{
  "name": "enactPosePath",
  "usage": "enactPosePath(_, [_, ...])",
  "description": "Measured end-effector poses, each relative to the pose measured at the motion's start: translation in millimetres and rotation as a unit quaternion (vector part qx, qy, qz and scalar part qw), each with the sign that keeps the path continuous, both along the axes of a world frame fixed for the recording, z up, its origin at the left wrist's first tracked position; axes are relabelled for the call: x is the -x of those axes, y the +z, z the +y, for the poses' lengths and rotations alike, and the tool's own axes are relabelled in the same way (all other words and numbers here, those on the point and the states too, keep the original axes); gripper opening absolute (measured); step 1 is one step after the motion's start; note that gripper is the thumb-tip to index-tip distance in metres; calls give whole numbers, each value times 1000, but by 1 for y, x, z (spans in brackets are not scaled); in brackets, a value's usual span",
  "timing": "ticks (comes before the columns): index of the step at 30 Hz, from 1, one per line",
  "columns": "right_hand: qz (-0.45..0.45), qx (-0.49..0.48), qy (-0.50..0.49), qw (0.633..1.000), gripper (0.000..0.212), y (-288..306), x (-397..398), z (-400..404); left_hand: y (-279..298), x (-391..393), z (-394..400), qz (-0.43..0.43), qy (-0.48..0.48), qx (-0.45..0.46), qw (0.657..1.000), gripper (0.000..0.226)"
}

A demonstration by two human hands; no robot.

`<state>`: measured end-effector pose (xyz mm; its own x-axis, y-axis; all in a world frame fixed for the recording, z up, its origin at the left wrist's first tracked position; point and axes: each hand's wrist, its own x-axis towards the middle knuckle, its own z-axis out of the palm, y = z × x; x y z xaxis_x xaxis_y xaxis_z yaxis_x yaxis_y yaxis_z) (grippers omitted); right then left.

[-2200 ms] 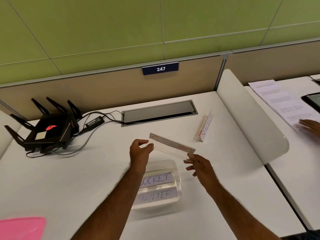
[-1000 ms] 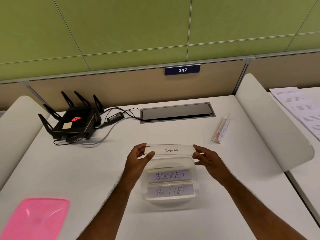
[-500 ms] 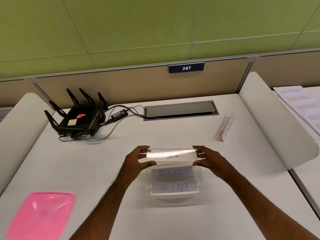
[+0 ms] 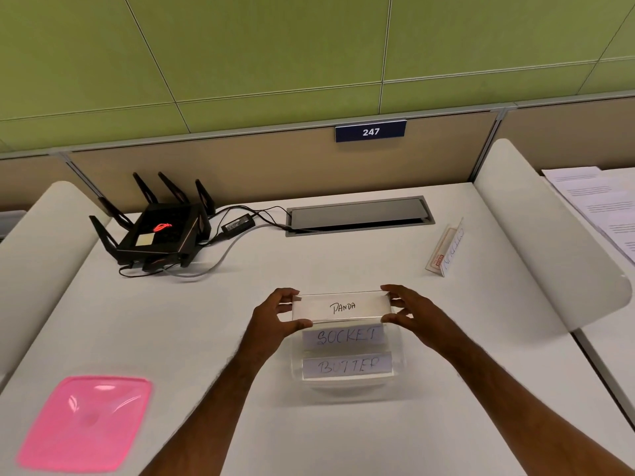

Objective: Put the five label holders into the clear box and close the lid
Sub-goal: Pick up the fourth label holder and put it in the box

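Note:
A clear label holder marked PANDA point(image 4: 342, 307) is held flat over the far end of the clear box point(image 4: 398, 355). My left hand point(image 4: 275, 317) pinches its left end and my right hand point(image 4: 410, 312) pinches its right end. Inside the box lie two holders, SOCKET point(image 4: 343, 336) and BUTTER point(image 4: 347, 365). Another label holder point(image 4: 445, 250) stands on the desk at the far right. The pink lid point(image 4: 86, 422) lies on the desk at the near left.
A black router point(image 4: 158, 230) with antennas and cables sits at the far left. A grey cable hatch point(image 4: 359, 216) is set into the desk behind the box. White curved dividers point(image 4: 549, 242) flank the desk. Papers point(image 4: 598, 201) lie on the neighbouring desk.
Both hands turned the PANDA holder level and lowered it toward the far end of the box. The camera view shifted left, showing more of the pink lid.

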<state>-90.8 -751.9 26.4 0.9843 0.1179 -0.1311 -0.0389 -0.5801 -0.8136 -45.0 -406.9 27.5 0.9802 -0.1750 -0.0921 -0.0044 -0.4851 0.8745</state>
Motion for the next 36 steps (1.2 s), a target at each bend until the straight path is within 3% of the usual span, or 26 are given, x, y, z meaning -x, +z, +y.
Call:
enactPosePath(10, [-27,68,22,997,48,-5,4,-1,0,4,-4,-22,-22,-39,999,67])
enactPosePath(19, [-49,138,73,987,50,-4,11,-4,-3,15,-2,-108,-90,-189,972,60])
enactPosePath(25, [-87,234,114,962,54,-8,17,-1,-9,27,-3,-161,-127,-221,953,56])
enactPosePath(36, [-113,382,186,898,37,-21,21,8,-26,36,-6,-116,-174,-304,930,34])
